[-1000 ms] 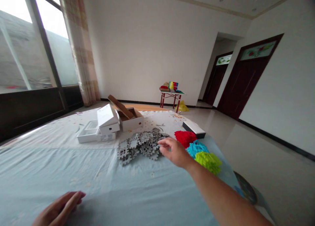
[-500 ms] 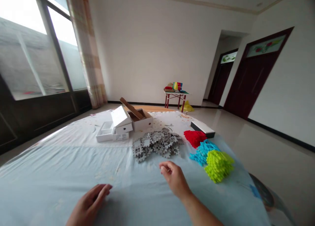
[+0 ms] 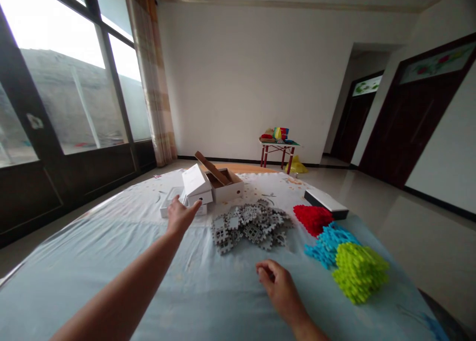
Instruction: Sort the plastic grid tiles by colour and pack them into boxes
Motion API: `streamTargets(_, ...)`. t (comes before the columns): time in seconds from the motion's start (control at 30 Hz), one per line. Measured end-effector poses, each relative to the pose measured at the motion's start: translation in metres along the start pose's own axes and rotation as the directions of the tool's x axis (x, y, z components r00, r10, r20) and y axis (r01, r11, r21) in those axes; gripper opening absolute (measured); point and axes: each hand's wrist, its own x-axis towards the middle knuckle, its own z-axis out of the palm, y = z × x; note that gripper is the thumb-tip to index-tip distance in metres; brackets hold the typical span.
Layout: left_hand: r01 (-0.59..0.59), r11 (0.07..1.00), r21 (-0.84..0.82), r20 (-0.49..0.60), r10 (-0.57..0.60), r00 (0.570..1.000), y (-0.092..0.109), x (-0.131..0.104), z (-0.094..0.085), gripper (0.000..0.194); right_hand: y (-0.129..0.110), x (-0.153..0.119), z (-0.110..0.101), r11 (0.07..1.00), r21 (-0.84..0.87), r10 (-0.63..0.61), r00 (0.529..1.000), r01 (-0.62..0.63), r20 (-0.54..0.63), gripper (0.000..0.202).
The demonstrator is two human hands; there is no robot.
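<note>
My left hand (image 3: 181, 214) is stretched forward over the front of a stack of white boxes, its thumb and fingers apart. Beneath and behind it are a shallow white tray box (image 3: 165, 209) and a smaller white box with a raised lid (image 3: 196, 181). I cannot tell whether the fingers touch either one. My right hand (image 3: 279, 284) rests curled above the cloth with thumb and fingertips together, and no object shows in it. Just beyond it lies a heap of grey interlocking plastic pieces (image 3: 253, 228).
To the right are heaps of red pieces (image 3: 311, 219), blue pieces (image 3: 330, 243) and lime green pieces (image 3: 360, 271). A black-and-white box (image 3: 326, 203) lies behind them. An open cardboard box (image 3: 232, 188) stands beside the white boxes. A small table (image 3: 278, 145) is by the wall.
My left hand has moved from the near edge of the cloth forward to the white boxes, its fingers spreading. My right hand stays curled near the grey heap. The view has shifted leftward.
</note>
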Motion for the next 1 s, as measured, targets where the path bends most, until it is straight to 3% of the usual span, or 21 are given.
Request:
streamTargets(0.1, 0.097, 0.992, 0.084, -0.058, -0.093, 0.994, 0.021, 0.015, 0.030, 0.109, -0.001, 0.001, 0.000, 1.000, 0.002, 0.000, 1.000, 0.000, 0.000, 0.032)
streamTargets(0.23, 0.231, 0.963, 0.142, -0.102, -0.218, 0.971, 0.028, 0.024, 0.059, 0.122, -0.004, 0.001, -0.001, 1.000, -0.017, 0.004, 1.000, -0.004, 0.005, 0.029)
streamTargets(0.37, 0.253, 0.956, 0.151, -0.091, -0.241, 0.966, 0.023, 0.039, 0.073, 0.126, -0.007, 0.002, -0.001, 0.999, -0.041, 0.012, 1.000, -0.012, 0.003, 0.026)
streamTargets(0.5, 0.285, 0.950, 0.127, -0.065, -0.279, 0.958, 0.017, 0.052, 0.075, 0.126, -0.007, 0.002, -0.001, 0.998, -0.056, 0.006, 1.000, -0.006, -0.003, 0.024)
streamTargets(0.6, 0.269, 0.957, 0.112, -0.097, -0.259, 0.961, 0.012, 0.049, 0.064, 0.122, -0.007, 0.002, -0.001, 0.999, -0.047, -0.003, 1.000, 0.002, -0.013, 0.023)
streamTargets(0.73, 0.072, 0.994, 0.079, -0.079, -0.066, 0.995, -0.004, 0.026, 0.029, 0.113, -0.009, 0.002, -0.001, 0.999, -0.042, -0.017, 1.000, 0.017, -0.010, 0.024)
streamTargets(0.83, -0.085, 0.996, 0.027, -0.027, 0.086, 0.996, -0.025, -0.002, -0.004, 0.102, -0.008, 0.001, -0.002, 0.999, -0.027, -0.032, 0.999, 0.032, -0.005, 0.026)
streamTargets(1.0, -0.230, 0.965, -0.124, 0.136, 0.246, 0.960, -0.058, -0.064, -0.049, 0.087, -0.002, 0.003, -0.003, 0.999, 0.050, -0.018, 0.998, 0.021, -0.060, 0.033)
